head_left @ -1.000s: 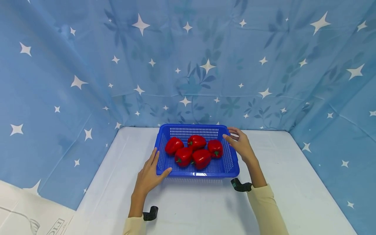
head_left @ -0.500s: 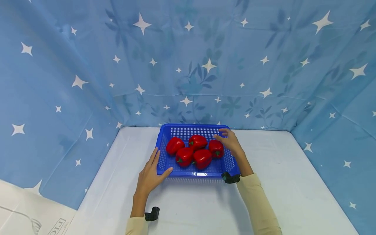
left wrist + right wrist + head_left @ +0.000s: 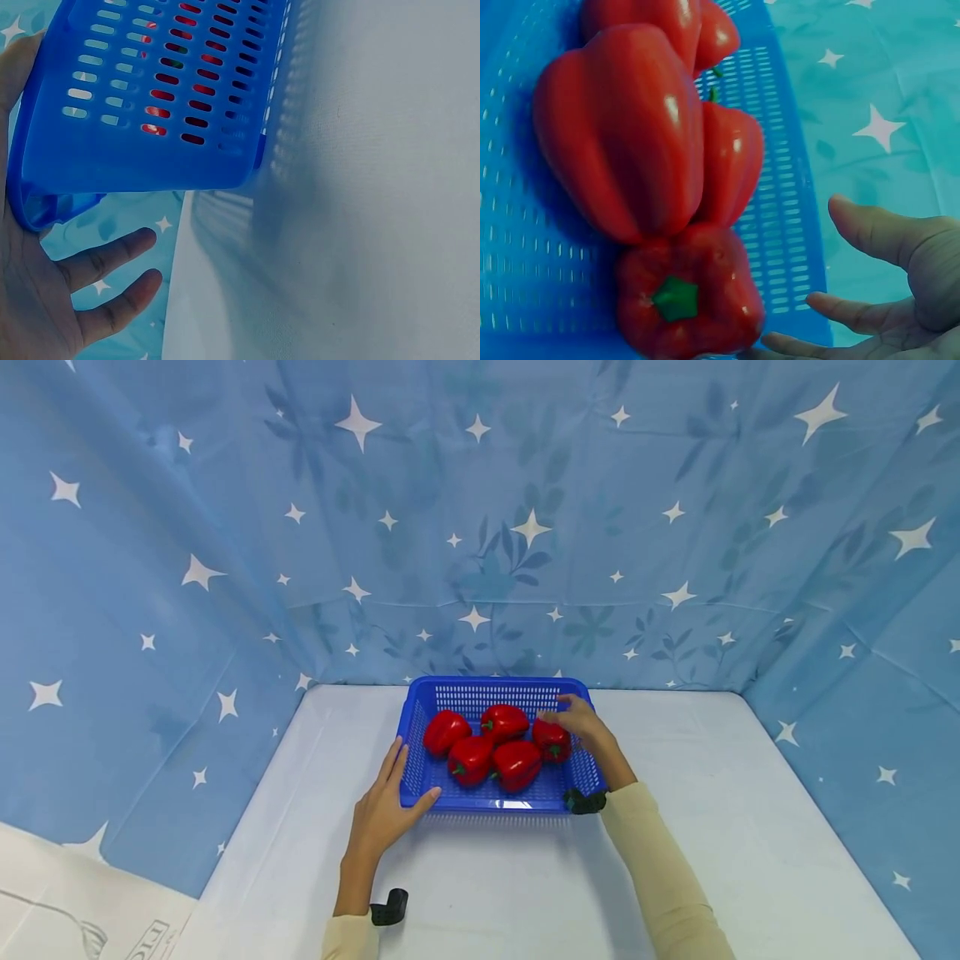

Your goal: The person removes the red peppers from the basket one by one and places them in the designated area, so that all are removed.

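Observation:
A blue plastic basket (image 3: pixel 480 805) with slotted walls stands on the table, holding several red bell peppers with green stems. My left hand (image 3: pixel 381 817) rests on its near left corner, fingers and thumb spread along the rim. The left wrist view shows two of its fingers (image 3: pixel 112 259) extended beyond the basket wall (image 3: pixel 135 161). Over the basket's right side, my right hand (image 3: pixel 585 724) reaches above the rightmost bell pepper (image 3: pixel 553 748), partly covering it. In the right wrist view its thumb (image 3: pixel 870 229) stands apart from that pepper (image 3: pixel 724 300); lower fingertips come close to the pepper's side.
The basket sits near the far edge of a white table (image 3: pixel 487 893). A blue curtain (image 3: pixel 420 552) with white stars and leaf patterns surrounds the table at the back and sides. Printed beige material (image 3: pixel 82 902) lies at the lower left.
My right hand has moved left from the basket's right rim to above the rightmost bell pepper, then slightly lower. My left hand and the bell peppers stay in place.

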